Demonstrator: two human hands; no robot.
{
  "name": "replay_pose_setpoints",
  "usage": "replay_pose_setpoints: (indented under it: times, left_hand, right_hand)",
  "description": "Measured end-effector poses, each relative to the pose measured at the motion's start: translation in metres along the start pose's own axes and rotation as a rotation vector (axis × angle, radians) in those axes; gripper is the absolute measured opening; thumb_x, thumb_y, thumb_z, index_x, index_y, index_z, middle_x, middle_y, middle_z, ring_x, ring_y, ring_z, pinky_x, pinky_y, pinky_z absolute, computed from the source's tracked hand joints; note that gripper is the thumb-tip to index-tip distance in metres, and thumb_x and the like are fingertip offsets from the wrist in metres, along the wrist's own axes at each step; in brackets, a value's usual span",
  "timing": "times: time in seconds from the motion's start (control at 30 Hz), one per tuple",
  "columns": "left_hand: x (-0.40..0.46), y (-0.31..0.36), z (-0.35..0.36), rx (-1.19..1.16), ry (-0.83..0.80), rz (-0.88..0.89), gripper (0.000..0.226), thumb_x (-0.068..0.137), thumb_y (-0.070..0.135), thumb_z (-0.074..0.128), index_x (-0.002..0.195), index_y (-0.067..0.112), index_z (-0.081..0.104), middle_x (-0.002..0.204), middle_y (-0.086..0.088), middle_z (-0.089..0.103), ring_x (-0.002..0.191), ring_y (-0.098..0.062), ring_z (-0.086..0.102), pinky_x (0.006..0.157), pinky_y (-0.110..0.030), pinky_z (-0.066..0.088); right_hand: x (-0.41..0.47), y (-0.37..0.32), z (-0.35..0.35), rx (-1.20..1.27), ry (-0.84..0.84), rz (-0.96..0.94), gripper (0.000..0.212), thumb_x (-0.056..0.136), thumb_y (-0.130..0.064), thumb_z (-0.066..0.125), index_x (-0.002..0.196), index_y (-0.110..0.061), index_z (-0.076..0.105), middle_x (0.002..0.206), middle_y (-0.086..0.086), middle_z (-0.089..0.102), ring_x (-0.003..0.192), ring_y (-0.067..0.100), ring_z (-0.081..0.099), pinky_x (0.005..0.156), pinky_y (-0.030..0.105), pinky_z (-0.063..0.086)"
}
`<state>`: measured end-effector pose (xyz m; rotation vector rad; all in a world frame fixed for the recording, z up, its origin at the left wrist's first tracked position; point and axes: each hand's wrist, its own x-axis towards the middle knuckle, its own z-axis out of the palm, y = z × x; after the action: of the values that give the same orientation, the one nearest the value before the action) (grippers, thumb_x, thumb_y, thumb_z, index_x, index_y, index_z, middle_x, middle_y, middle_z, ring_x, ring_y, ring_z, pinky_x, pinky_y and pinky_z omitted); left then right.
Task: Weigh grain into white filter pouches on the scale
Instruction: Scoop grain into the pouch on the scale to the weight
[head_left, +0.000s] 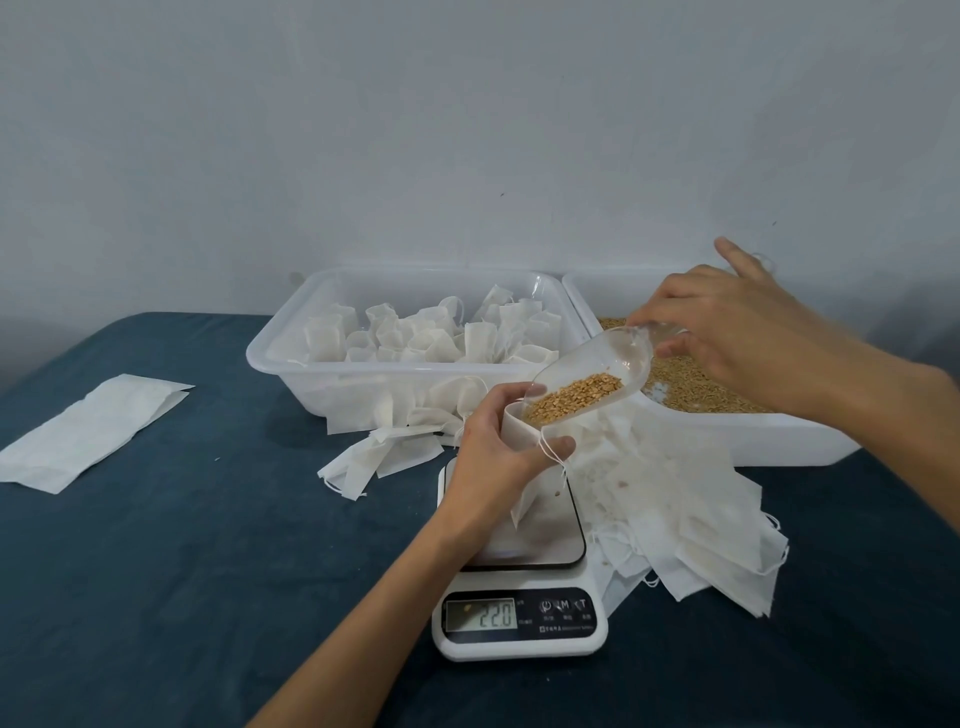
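**Grain tipped from scoop into pouch over the scale**

Dark blue cloth covers the table (182, 545) below a bare pale wall. At 6 o'clock sits the white scale (519, 618), its display reading 220; the small print beside the buttons is too fine to read. The left hand (493, 457) curls thumb and fingers round the mouth of a white pouch (524, 431), holding it open above the scale's plate, with the drawstring looped by the thumb. The right hand (727, 332), at 2 o'clock, pinches the handle of a clear scoop (597, 379) tilted down into the pouch, with the forefinger pointing away; tan grain (576, 395) lies in its lip. The pouch's lower part is hidden behind the left hand. At 12 o'clock a white tub (291, 358) holds filled pouches; at 3 o'clock a grain tub (779, 436) is partly hidden by the right arm. Flat empty pouches (691, 519) are heaped beside the scale, and a flat white packet (88, 431) lies at 9 o'clock
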<state>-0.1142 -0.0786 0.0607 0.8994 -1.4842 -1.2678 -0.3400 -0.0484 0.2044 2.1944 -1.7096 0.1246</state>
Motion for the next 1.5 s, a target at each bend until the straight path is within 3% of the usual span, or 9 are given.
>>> replay_pose_setpoints:
  times: [0.07, 0.2, 0.37, 0.67, 1.13, 1.27, 1.37, 1.5]
  left_hand:
    - [0.0, 0.0, 0.0, -0.009, 0.001, 0.006, 0.054, 0.07, 0.031, 0.087, 0.119, 0.041, 0.066, 0.118, 0.009, 0.073, 0.109, -0.015, 0.069, 0.094, -0.035, 0.058]
    - [0.0, 0.0, 0.0, -0.017, -0.001, 0.008, 0.055, 0.071, 0.031, 0.088, 0.12, 0.041, 0.065, 0.123, 0.005, 0.072, 0.113, -0.019, 0.068, 0.096, -0.035, 0.057]
    - [-0.001, 0.0, -0.002, -0.026, -0.004, 0.003, 0.053, 0.074, 0.026, 0.088, 0.12, 0.04, 0.065, 0.12, 0.009, 0.073, 0.107, -0.013, 0.069, 0.087, -0.024, 0.057]
    - [-0.001, 0.001, -0.002, -0.05, -0.01, -0.001, 0.052, 0.081, 0.014, 0.088, 0.123, 0.034, 0.065, 0.122, 0.005, 0.073, 0.107, -0.012, 0.071, 0.086, -0.022, 0.057]
    - [-0.001, 0.001, -0.002, -0.058, -0.009, -0.011, 0.052, 0.082, 0.011, 0.088, 0.124, 0.032, 0.065, 0.12, 0.005, 0.075, 0.109, -0.013, 0.071, 0.09, -0.026, 0.057]
    - [-0.001, 0.003, -0.002, -0.047, -0.007, -0.019, 0.052, 0.083, 0.013, 0.088, 0.125, 0.033, 0.064, 0.121, 0.0, 0.074, 0.11, -0.02, 0.071, 0.097, -0.038, 0.059]
    - [-0.001, 0.003, -0.002, -0.061, -0.013, -0.025, 0.051, 0.083, 0.012, 0.087, 0.124, 0.031, 0.064, 0.12, -0.003, 0.074, 0.111, -0.027, 0.071, 0.095, -0.041, 0.059]
    - [-0.001, 0.005, -0.001, -0.063, -0.006, -0.023, 0.048, 0.085, 0.008, 0.085, 0.123, 0.027, 0.064, 0.11, 0.005, 0.076, 0.102, -0.031, 0.071, 0.089, -0.043, 0.059]
  right_hand:
    - [0.0, 0.0, 0.0, -0.003, 0.004, -0.006, 0.038, 0.097, -0.016, 0.062, 0.133, -0.026, 0.063, 0.122, -0.004, 0.062, 0.123, 0.019, 0.053, 0.124, 0.045, -0.004]
    - [0.001, 0.0, 0.0, -0.009, 0.002, -0.007, 0.037, 0.098, -0.018, 0.061, 0.134, -0.028, 0.062, 0.123, -0.006, 0.062, 0.124, 0.018, 0.053, 0.125, 0.045, -0.004]
    - [0.001, -0.002, -0.001, -0.009, 0.001, 0.003, 0.038, 0.098, -0.018, 0.06, 0.135, -0.027, 0.061, 0.125, -0.005, 0.062, 0.126, 0.018, 0.052, 0.125, 0.045, -0.005]
    - [0.001, -0.001, 0.001, -0.001, 0.022, -0.009, 0.038, 0.097, -0.014, 0.061, 0.133, -0.026, 0.063, 0.123, -0.004, 0.063, 0.124, 0.02, 0.053, 0.125, 0.045, -0.004]
    - [0.001, 0.007, 0.012, 0.044, 0.033, -0.033, 0.035, 0.096, -0.014, 0.064, 0.129, -0.025, 0.065, 0.119, -0.003, 0.064, 0.119, 0.022, 0.056, 0.122, 0.045, 0.002]
    - [0.001, 0.012, 0.026, 0.308, 0.003, -0.006, 0.025, 0.094, -0.016, 0.069, 0.117, -0.024, 0.07, 0.112, -0.006, 0.066, 0.112, 0.018, 0.06, 0.113, 0.037, 0.019]
    - [-0.002, 0.016, 0.04, 0.546, -0.04, 0.03, 0.021, 0.093, -0.016, 0.071, 0.111, -0.025, 0.071, 0.11, -0.018, 0.07, 0.107, -0.004, 0.062, 0.097, 0.027, 0.041]
    - [-0.002, 0.033, 0.058, 0.698, -0.062, 0.101, 0.018, 0.093, -0.016, 0.072, 0.106, -0.029, 0.07, 0.105, -0.025, 0.07, 0.1, -0.019, 0.059, 0.084, 0.007, 0.043]
